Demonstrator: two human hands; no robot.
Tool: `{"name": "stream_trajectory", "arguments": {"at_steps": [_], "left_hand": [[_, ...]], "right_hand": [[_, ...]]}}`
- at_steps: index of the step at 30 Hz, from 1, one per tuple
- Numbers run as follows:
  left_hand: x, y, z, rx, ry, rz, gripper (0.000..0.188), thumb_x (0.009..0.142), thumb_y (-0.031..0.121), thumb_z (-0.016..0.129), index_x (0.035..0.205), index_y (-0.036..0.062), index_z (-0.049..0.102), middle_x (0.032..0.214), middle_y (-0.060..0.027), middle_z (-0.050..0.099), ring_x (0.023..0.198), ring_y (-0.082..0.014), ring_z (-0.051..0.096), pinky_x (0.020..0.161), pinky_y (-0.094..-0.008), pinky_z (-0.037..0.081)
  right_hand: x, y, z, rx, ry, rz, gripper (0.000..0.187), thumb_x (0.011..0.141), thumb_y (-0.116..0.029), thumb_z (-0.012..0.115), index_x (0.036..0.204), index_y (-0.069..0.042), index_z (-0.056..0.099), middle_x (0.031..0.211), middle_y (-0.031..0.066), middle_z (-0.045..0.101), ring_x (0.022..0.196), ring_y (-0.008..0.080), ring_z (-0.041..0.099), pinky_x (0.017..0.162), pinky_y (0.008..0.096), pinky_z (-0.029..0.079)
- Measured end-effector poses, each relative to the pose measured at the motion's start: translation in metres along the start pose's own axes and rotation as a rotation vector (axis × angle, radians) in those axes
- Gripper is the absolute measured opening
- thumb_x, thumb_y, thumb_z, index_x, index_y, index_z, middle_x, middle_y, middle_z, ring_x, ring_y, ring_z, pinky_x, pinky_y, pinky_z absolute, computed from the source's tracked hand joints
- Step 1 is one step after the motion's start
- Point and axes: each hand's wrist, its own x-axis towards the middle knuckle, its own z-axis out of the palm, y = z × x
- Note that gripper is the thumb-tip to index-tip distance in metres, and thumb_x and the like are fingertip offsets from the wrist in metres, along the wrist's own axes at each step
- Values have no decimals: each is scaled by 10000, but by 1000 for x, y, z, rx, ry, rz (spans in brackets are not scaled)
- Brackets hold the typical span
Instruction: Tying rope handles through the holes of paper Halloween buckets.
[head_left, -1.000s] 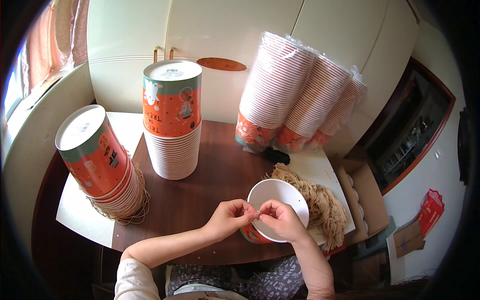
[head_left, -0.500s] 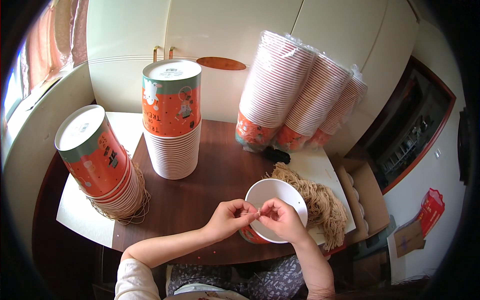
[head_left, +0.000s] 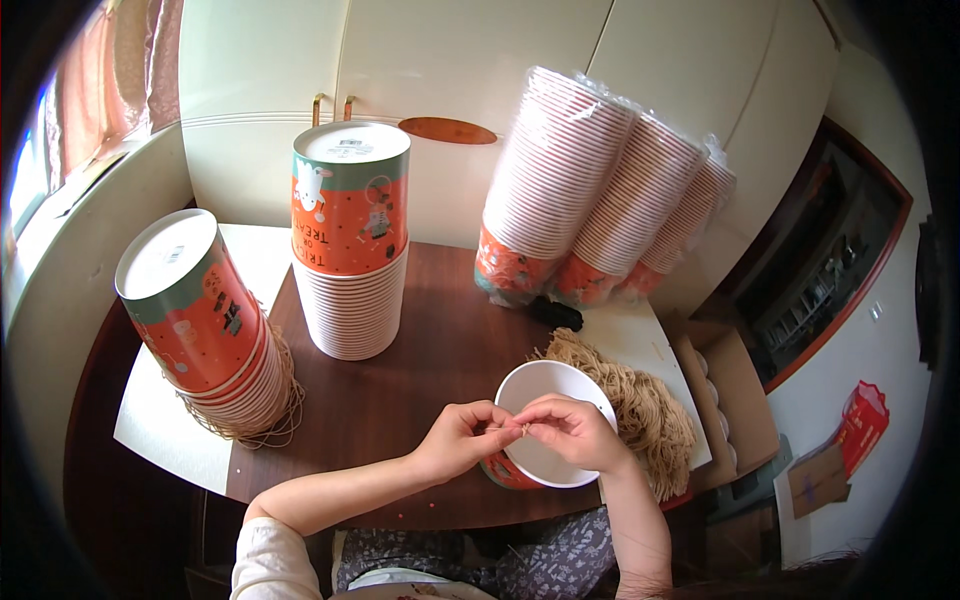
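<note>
A white-lined paper bucket with an orange outside stands open-side up near the table's front edge. Over its mouth, both hands meet fingertip to fingertip on a thin beige string, most of which their fingers hide. My left hand pinches it from the left, closed at thumb and forefinger. From the right, my right hand pinches it too, its fingers bent over the thumb. Whether the string has a knot is too small to tell. Right beside the bucket lies a thick bundle of beige strings.
Upside-down bucket stacks stand at the middle back and at the left, the left one with loose string loops around its base. Plastic-wrapped bucket stacks lean at the back right, near a black object. A cardboard box is at right.
My right hand has turned, its fingers now lying flatter over the thumb and the string. My left hand keeps its pinch. The whole view has shifted slightly.
</note>
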Motion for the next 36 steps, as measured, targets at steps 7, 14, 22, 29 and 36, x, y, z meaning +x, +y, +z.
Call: {"name": "stream_trajectory", "arguments": {"at_steps": [7, 14, 22, 29, 36], "left_hand": [[1, 3, 2, -41, -9, -15, 165, 843, 154, 605, 866, -9, 605, 684, 59, 497, 650, -15, 421, 608, -177, 389], [0, 2, 2, -67, -2, 28, 131, 839, 142, 609, 857, 15, 583, 730, 49, 541, 669, -13, 458, 598, -167, 395], [-2, 3, 1, 195, 21, 160, 142, 824, 133, 621, 839, 2, 569, 700, 27, 550, 632, -13, 464, 536, -176, 401], [-3, 10, 3, 168, -17, 63, 174, 839, 148, 597, 881, -21, 586, 729, 5, 585, 667, -26, 499, 568, -192, 438], [-3, 7, 2, 164, -8, 95, 202, 852, 159, 585, 924, -29, 597, 755, -2, 593, 675, -31, 503, 587, -198, 444]], "right_hand": [[-1, 6, 2, 43, 51, -67, 97, 819, -8, 573, 912, 14, 592, 925, 75, 588, 863, 136, 568, 767, 247, 458], [0, 5, 2, 50, 86, 11, 77, 841, -52, 569, 887, 10, 563, 896, 60, 584, 841, 110, 554, 767, 245, 456], [3, 6, 7, 139, 74, 24, 83, 853, -78, 564, 871, 1, 547, 895, 53, 584, 838, 99, 551, 760, 233, 452], [1, 6, 4, -4, 100, 66, 94, 853, -94, 568, 878, -5, 554, 855, 32, 589, 799, 79, 548, 733, 222, 453], [2, 5, 4, -84, 93, -16, 101, 863, -91, 549, 904, 1, 551, 925, 48, 577, 844, 95, 543, 761, 234, 446]]}}
